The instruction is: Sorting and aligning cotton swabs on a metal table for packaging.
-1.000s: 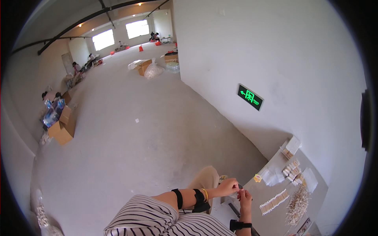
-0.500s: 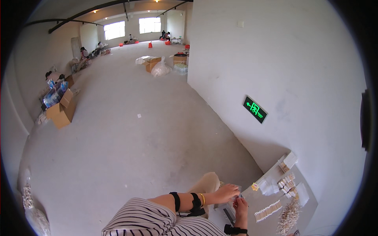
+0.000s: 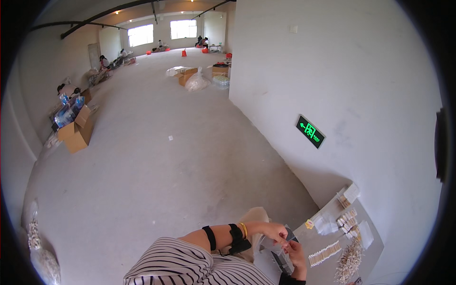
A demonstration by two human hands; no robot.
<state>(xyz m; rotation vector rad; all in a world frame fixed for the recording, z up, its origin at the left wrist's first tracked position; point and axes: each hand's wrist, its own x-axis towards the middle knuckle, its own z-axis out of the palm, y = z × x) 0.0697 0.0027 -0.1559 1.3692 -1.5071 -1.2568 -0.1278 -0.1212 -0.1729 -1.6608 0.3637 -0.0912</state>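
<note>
My left hand [image 3: 274, 232] and my right hand [image 3: 296, 254] meet over my lap beside the grey table [image 3: 304, 237]. Both are closed, fingertips together, on a thin clear plastic bag [image 3: 269, 243] that is hard to make out against what lies behind it. Right of my hands, a neat row of cotton swabs [image 3: 325, 254] lies on the table. Beyond that row is a loose heap of cotton swabs [image 3: 349, 265]. Bundled swabs [image 3: 347, 222] and clear bags [image 3: 326, 224] lie farther back, near a small yellow piece [image 3: 309, 223].
A white wall [image 3: 342, 71] with a green exit sign [image 3: 310, 131] rises beyond the table. An open carton [image 3: 76, 135] stands on the floor at left, with a bag of swabs [image 3: 43, 256] nearer. Farther off are a filled bag [image 3: 197, 82] and several seated people.
Both hands have shifted slightly, the right one moving up and to the right. The clear plastic between them now hangs lower, over my lap. My view has turned a little.
</note>
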